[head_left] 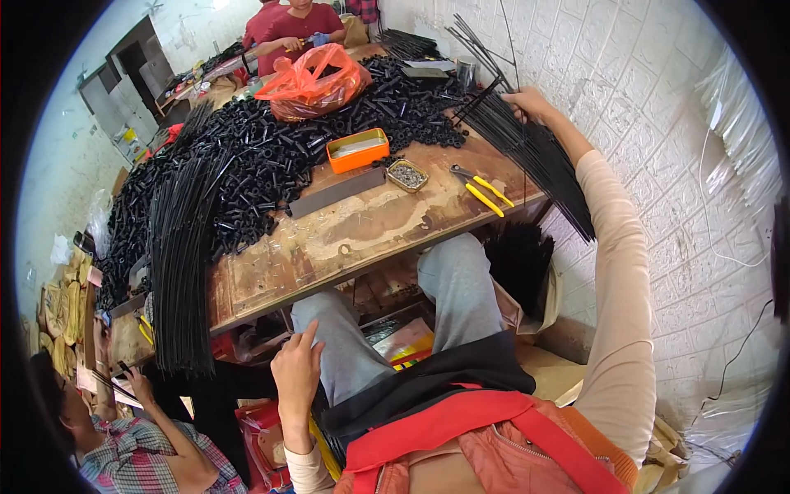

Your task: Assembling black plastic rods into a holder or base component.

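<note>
My right hand [527, 104] reaches to the far right of the table, fingers closed around one or more thin black rods at the upper part of a rod bundle [539, 152]. How many it grips I cannot tell. That bundle lies slanted along the table's right edge, against the wall side. Above my lap, my left hand [298, 370] hangs in the air with nothing in it, index finger raised and the others loosely bent. Nearest my right arm on the table lie yellow-handled pliers [489, 196]. Beside them stands a small tin of metal bits [407, 175].
A heap of black tubular parts [263, 156] covers the wooden table's [362, 230] far and left side, with a red plastic bag [317, 82], an orange box [358, 151] and a dark flat bar [337, 193]. Another rod bundle [183, 272] overhangs the left edge. Co-workers sit lower left and stand behind.
</note>
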A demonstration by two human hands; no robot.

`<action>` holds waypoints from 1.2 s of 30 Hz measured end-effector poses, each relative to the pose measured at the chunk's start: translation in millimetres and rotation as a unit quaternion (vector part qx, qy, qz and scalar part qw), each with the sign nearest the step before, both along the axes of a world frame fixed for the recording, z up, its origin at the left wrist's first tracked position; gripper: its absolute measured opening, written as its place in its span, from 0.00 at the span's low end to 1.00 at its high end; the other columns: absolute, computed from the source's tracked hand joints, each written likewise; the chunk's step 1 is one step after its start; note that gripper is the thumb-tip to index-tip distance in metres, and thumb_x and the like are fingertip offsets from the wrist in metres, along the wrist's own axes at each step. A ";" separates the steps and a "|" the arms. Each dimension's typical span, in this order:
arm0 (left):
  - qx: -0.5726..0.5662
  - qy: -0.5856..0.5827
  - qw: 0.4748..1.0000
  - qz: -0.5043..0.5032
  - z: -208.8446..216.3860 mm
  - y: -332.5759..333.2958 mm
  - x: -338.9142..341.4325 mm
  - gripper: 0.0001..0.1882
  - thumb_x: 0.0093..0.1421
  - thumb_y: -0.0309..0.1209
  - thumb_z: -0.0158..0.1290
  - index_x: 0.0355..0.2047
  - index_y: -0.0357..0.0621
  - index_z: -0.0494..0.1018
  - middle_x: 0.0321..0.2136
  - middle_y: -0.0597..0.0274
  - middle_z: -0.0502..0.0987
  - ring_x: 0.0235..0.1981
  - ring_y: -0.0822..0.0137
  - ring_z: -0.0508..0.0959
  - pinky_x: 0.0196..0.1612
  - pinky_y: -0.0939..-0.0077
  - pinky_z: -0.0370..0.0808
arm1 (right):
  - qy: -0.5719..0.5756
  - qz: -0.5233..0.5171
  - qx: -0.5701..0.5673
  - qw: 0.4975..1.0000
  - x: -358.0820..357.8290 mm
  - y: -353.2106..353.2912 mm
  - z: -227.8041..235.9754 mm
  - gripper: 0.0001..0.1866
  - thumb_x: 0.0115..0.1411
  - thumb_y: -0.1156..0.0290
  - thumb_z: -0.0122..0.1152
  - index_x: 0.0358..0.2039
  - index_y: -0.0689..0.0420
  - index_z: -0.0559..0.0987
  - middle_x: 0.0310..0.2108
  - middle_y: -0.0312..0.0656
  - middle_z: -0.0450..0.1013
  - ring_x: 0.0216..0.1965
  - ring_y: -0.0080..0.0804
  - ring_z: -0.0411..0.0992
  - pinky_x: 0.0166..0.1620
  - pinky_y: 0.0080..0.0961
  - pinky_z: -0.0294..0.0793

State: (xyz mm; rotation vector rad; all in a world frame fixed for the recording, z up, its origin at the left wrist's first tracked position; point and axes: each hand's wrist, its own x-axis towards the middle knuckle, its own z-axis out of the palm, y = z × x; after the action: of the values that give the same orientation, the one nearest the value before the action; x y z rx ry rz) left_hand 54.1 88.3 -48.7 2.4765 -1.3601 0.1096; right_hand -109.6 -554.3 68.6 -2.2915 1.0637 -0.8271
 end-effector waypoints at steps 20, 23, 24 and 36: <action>-0.261 0.781 0.538 -0.181 118.3 -134.2 -42.6 0.24 0.72 0.46 0.35 0.56 0.42 0.63 0.22 0.71 0.65 0.18 0.77 0.65 0.21 0.82 0.63 | -0.250 0.463 0.377 0.763 82.0 327.1 52.0 0.13 0.68 0.64 0.51 0.45 0.60 0.68 0.36 0.42 0.73 0.35 0.31 0.75 0.40 0.29 0.75; -0.330 0.708 0.613 -0.122 106.8 -101.9 -33.5 0.18 0.73 0.43 0.34 0.45 0.42 0.66 0.18 0.76 0.52 0.14 0.82 0.50 0.15 0.86 0.48 | -0.037 0.506 0.372 0.777 60.9 311.1 66.2 0.19 0.68 0.59 0.50 0.49 0.62 0.70 0.39 0.44 0.75 0.41 0.32 0.76 0.46 0.29 0.76; -0.334 0.688 0.634 -0.115 99.4 -93.5 -29.4 0.17 0.73 0.42 0.34 0.42 0.43 0.66 0.17 0.77 0.52 0.13 0.82 0.50 0.15 0.86 0.47 | 0.108 0.464 0.341 0.811 57.8 305.7 70.0 0.21 0.68 0.56 0.49 0.50 0.62 0.71 0.40 0.44 0.75 0.42 0.32 0.76 0.47 0.29 0.76; -0.269 0.774 0.533 -0.213 91.2 -90.3 -19.2 0.27 0.71 0.41 0.41 0.61 0.32 0.58 0.46 0.46 0.75 0.45 0.56 0.78 0.52 0.64 0.74 | -0.218 0.524 0.506 0.650 129.8 340.1 80.1 0.21 0.70 0.58 0.46 0.54 0.62 0.69 0.48 0.52 0.73 0.50 0.42 0.74 0.59 0.39 0.71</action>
State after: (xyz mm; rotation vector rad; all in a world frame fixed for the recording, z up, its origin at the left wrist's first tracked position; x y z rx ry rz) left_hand 35.0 -2.0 42.5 0.7758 -0.6836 -1.2392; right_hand 20.3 -214.3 148.7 -1.1929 -0.1812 -0.1200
